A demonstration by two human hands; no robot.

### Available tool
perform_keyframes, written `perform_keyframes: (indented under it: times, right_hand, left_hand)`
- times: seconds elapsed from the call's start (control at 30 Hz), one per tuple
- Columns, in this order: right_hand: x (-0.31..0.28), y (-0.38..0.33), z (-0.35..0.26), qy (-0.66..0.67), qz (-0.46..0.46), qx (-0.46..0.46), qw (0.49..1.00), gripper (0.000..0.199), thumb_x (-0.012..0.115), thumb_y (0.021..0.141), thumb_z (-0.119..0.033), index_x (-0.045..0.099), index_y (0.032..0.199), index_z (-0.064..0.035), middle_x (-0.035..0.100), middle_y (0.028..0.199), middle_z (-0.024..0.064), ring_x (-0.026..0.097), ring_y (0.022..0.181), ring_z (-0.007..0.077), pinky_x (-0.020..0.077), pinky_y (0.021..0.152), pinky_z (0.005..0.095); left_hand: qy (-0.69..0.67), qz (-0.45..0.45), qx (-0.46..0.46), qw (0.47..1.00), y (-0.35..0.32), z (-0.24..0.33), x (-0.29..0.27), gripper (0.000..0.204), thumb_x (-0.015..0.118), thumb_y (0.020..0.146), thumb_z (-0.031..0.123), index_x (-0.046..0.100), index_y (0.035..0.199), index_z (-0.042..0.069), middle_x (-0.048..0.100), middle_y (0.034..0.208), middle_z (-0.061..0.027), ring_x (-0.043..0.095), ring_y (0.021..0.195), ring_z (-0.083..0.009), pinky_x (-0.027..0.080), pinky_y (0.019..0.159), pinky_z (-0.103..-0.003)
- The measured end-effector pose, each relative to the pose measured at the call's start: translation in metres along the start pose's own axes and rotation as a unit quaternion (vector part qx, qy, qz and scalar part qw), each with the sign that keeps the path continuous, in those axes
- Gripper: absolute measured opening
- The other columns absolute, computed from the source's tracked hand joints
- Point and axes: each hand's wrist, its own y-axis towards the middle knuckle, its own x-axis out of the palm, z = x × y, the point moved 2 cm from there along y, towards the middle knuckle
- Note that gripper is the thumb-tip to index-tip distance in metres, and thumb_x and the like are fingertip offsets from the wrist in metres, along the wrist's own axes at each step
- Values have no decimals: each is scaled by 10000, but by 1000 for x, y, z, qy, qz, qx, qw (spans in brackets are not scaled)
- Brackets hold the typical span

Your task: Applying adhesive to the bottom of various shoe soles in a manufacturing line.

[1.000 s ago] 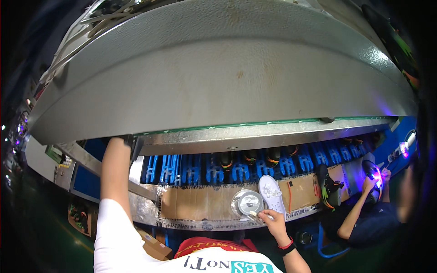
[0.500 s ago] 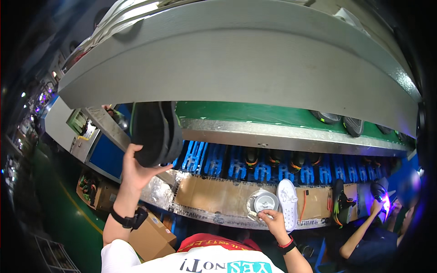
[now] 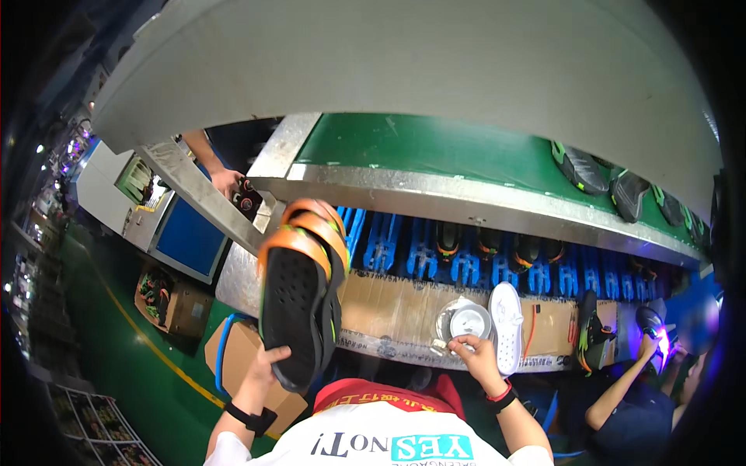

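Over the left part of the bench (image 3: 396, 303), the left hand (image 3: 263, 365) is clamped on 2 sandals (image 3: 295, 299) at their heel end, thumb across the nearer; its other fingers are hidden behind. Farther right, the right hand (image 3: 480, 361) pinches a small pale stick (image 3: 439, 344) at the near edge of the bowl (image 3: 470, 320). The white shoe (image 3: 507, 326) lies just beside the bowl.

With the hold only at the heels, the pair could tip, or the rear sandal slide loose, if the thumb eases. A fast swing rightward could knock the bowl; a careless turn of the right wrist could tip it too.

Compared with 0.5 s ago, the sandals are nearer the body and clear of the grey panel (image 3: 404, 62), orange straps now showing. The right hand stays by the bowl. Another person's hand (image 3: 225, 180) now appears at left.
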Motion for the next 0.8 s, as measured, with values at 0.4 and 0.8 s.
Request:
perform_keyframes:
  times: [0.4,0.8]
  right_hand:
    - [-21,20,49,-185,135,-95,969,148,666,819,-156,684,849,-13,658,873,163,631,816,322,482,706,383]
    - [-3,46,74,-288,163,-97,939,104,657,815,-155,679,841,-57,631,888,137,631,743,345,500,668,425]
  left_hand:
    - [-83,63,-129,986,112,-105,-93,446,644,831,104,512,1243,-3,614,1180,-127,611,1054,-257,498,918,-398]
    - [445,81,-93,887,116,-26,-79,496,708,793,145,520,1212,-41,668,900,-144,653,828,-313,522,769,-404]
